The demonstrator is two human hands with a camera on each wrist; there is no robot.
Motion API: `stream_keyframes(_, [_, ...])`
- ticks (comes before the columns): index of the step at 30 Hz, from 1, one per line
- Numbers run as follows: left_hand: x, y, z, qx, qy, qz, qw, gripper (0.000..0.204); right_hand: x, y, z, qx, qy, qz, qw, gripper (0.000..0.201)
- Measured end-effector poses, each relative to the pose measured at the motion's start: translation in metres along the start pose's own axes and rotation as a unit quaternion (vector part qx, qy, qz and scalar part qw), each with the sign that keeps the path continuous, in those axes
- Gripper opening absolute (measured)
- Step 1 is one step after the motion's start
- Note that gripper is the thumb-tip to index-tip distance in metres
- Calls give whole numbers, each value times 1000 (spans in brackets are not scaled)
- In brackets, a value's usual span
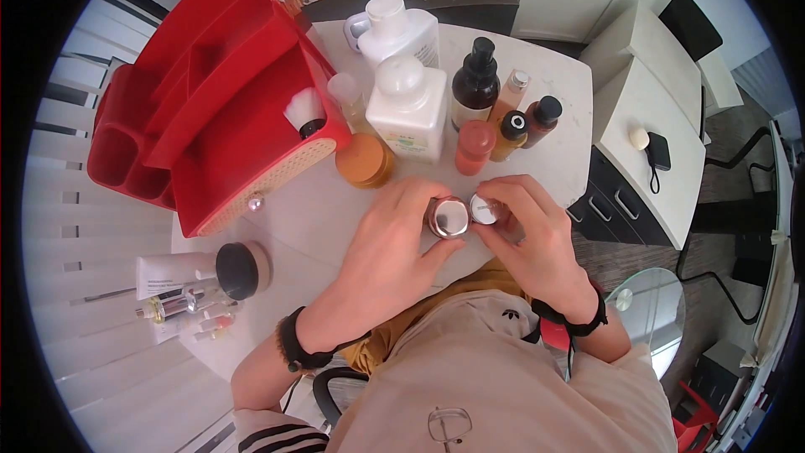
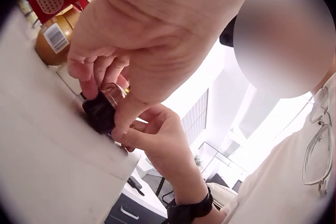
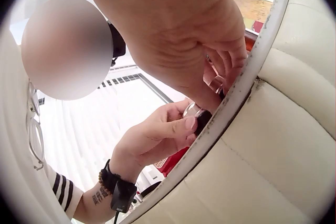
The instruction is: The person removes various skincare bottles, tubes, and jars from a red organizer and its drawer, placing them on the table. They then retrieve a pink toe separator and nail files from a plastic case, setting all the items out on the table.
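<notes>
Just in front of the person's body, over the near part of the white table, the two hands are side by side. The left hand (image 1: 386, 239) grips a small round container (image 1: 451, 217) by its sides; its shiny silver top faces up and its dark body (image 2: 98, 115) shows in the left wrist view. Close beside it, the right hand (image 1: 537, 231) pinches a smaller round silver-topped piece (image 1: 484, 209) between thumb and fingers. Fingers hide most of that piece, and I cannot tell what it is. An amber jar (image 1: 366, 160) stands just beyond the left hand.
A red organizer (image 1: 226, 109) with a makeup brush (image 1: 303, 112) fills the far left. White bottles (image 1: 408, 109), a dark pump bottle (image 1: 475, 84) and several small bottles stand beyond the hands. At left lie a white tube (image 1: 174, 273), a black-lidded jar (image 1: 241, 270) and small vials.
</notes>
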State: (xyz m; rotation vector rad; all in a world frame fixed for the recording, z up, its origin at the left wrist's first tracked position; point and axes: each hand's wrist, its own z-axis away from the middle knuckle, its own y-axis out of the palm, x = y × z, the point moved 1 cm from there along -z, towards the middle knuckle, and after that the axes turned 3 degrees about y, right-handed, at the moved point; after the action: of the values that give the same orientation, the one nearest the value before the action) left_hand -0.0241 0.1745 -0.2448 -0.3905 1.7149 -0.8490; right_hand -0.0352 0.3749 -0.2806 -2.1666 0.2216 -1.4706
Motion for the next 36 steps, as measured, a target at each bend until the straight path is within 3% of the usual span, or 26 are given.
stream_keyframes(15, [5, 9, -6, -105, -56, 83, 989, 36, -15, 15, 9, -122, 21, -14, 992, 33])
stream_keyframes(20, [5, 5, -3, -70, -13, 5, 997, 22, -16, 19, 8, -157, 37, -33, 986, 30])
stream_keyframes(25, [-17, -30, 4, -26, 17, -15, 999, 14, -16, 19, 5, -160, 31, -24, 986, 29])
stream_keyframes(27, [-19, -51, 2, -121, 69, -45, 989, 14, -14, 18, 5, -155, 22, -7, 988, 28])
stream_keyframes(28, [-19, -63, -2, -126, 69, -47, 989, 14, -12, 17, 4, -159, 8, 6, 987, 24])
stream_keyframes(30, [-18, -86, -12, -236, 86, -139, 958, 15, -21, 15, 7, -153, -5, -7, 988, 23])
stream_keyframes(31, [-17, -89, -13, -240, 86, -142, 956, 15, -23, 15, 8, -150, -13, -18, 988, 23])
stream_keyframes(33, [-14, -93, -14, -285, -16, -131, 950, 16, -23, 13, 11, -151, 8, -56, 987, 22])
stream_keyframes(35, [-10, -95, -14, -278, -8, -138, 951, 18, -21, 9, 12, -135, -44, -17, 990, 22])
stream_keyframes(36, [-10, -98, -15, -253, 11, -212, 944, 19, -22, 9, 13, -135, -44, -18, 990, 22])
